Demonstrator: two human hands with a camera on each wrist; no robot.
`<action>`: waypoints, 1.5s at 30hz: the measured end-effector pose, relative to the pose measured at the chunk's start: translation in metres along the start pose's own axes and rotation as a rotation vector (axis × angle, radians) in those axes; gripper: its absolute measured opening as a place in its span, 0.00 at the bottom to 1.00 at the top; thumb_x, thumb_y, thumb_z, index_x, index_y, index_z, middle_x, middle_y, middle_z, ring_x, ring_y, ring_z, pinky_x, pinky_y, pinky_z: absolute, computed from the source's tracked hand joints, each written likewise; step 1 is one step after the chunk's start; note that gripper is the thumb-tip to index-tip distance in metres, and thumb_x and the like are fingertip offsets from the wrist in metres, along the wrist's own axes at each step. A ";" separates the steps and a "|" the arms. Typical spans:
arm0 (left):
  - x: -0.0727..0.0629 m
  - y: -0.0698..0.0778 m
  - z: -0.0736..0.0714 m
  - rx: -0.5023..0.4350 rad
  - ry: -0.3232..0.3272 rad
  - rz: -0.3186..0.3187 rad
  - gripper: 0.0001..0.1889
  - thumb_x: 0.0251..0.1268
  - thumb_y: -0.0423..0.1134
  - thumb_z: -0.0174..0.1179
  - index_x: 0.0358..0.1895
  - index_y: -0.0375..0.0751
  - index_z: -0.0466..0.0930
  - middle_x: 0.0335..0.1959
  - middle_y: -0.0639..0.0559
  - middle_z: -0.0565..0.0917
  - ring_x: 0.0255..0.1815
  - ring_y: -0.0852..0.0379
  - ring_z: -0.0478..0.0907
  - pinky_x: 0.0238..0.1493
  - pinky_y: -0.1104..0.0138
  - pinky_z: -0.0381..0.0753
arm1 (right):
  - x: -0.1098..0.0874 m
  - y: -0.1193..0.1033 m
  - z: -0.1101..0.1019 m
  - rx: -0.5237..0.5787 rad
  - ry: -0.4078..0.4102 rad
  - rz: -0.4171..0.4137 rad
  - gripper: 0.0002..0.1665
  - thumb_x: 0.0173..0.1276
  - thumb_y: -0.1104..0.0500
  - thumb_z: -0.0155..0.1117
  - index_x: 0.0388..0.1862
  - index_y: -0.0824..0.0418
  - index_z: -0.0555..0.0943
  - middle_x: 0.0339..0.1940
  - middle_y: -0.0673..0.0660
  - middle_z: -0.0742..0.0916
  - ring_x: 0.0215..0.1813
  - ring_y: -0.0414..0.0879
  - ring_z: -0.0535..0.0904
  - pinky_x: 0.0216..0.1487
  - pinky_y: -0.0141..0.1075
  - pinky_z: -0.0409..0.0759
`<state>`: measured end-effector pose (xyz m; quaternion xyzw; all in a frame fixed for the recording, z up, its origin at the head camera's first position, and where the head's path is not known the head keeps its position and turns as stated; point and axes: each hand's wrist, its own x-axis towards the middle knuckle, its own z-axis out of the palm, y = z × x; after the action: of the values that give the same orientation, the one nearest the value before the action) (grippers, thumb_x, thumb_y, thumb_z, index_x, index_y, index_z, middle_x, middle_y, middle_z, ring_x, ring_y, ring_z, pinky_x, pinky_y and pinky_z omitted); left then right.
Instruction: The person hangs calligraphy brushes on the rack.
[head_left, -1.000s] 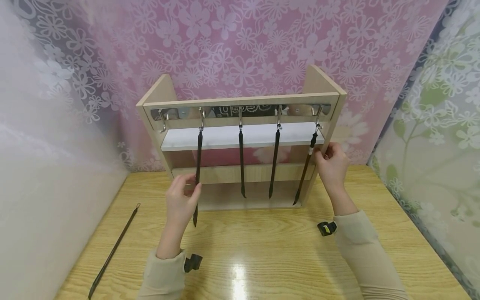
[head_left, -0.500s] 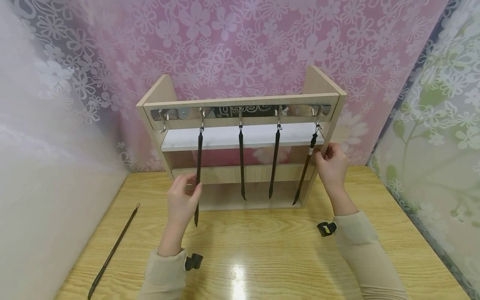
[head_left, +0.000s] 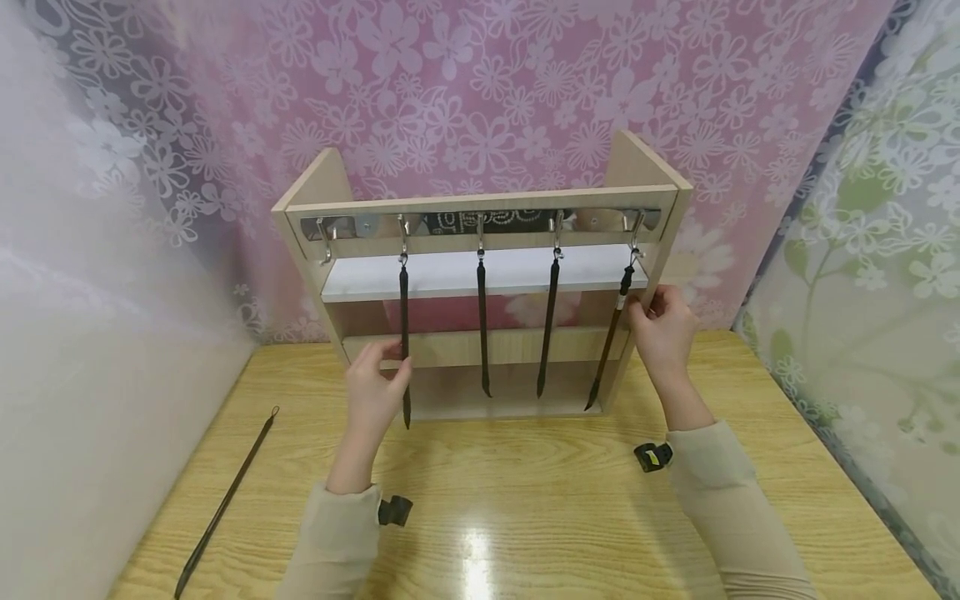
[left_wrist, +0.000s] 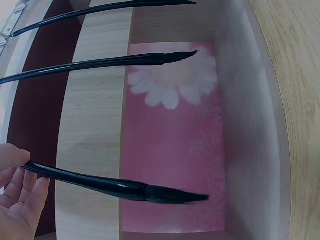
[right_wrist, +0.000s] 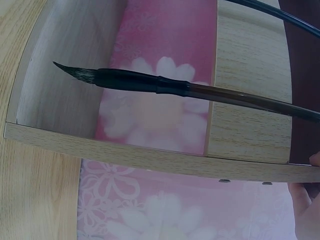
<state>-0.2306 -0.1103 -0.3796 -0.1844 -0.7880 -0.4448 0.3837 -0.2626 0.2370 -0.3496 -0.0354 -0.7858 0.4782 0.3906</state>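
My left hand [head_left: 373,390] pinches the dark handle of a calligraphy brush [head_left: 405,304] between thumb and fingers. This brush hangs tip down by its loop at the second hook from the left, nearly upright. In the left wrist view the brush's dark tip [left_wrist: 177,195] points away from the fingers. My right hand [head_left: 666,333] grips the right side panel [head_left: 660,237] of the wooden shelf, thumb at the front; some fingers are hidden behind the panel. Close to that hand hangs a brown-handled brush [head_left: 611,333], also seen as a brush [right_wrist: 135,80] in the right wrist view.
Two more dark brushes, a middle one [head_left: 483,329] and one to its right [head_left: 549,329], hang from the metal hook rail [head_left: 360,227]. The leftmost hook [head_left: 324,242] bears no brush. Another brush [head_left: 225,504] lies on the wooden table [head_left: 517,500] at the left.
My left hand has moved a little right and up with the brush. The brush's lower end has swung right and risen, so it hangs straighter. The right hand stays put.
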 end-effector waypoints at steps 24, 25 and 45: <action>0.006 -0.009 0.017 -0.048 -0.016 -0.107 0.09 0.48 0.22 0.60 0.36 0.27 0.77 0.31 0.39 0.79 0.32 0.48 0.79 0.30 0.67 0.82 | -0.001 -0.001 0.000 0.020 0.006 0.001 0.10 0.55 0.69 0.56 0.36 0.75 0.74 0.34 0.67 0.82 0.40 0.55 0.80 0.35 0.20 0.76; 0.006 -0.009 0.017 -0.045 -0.017 -0.104 0.09 0.48 0.22 0.60 0.36 0.27 0.77 0.31 0.39 0.79 0.32 0.48 0.79 0.29 0.67 0.82 | -0.001 -0.001 0.000 0.021 0.007 0.000 0.10 0.55 0.69 0.56 0.36 0.75 0.74 0.34 0.67 0.82 0.39 0.54 0.80 0.35 0.20 0.76; 0.003 -0.008 0.021 -0.061 0.001 -0.041 0.07 0.48 0.25 0.63 0.33 0.29 0.78 0.29 0.42 0.80 0.30 0.50 0.79 0.27 0.69 0.82 | -0.001 -0.003 -0.001 0.003 0.011 -0.016 0.10 0.55 0.69 0.57 0.36 0.74 0.74 0.33 0.66 0.82 0.39 0.52 0.80 0.36 0.21 0.77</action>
<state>-0.2469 -0.0973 -0.3878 -0.1795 -0.7777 -0.4763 0.3689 -0.2606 0.2357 -0.3478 -0.0310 -0.7832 0.4761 0.3988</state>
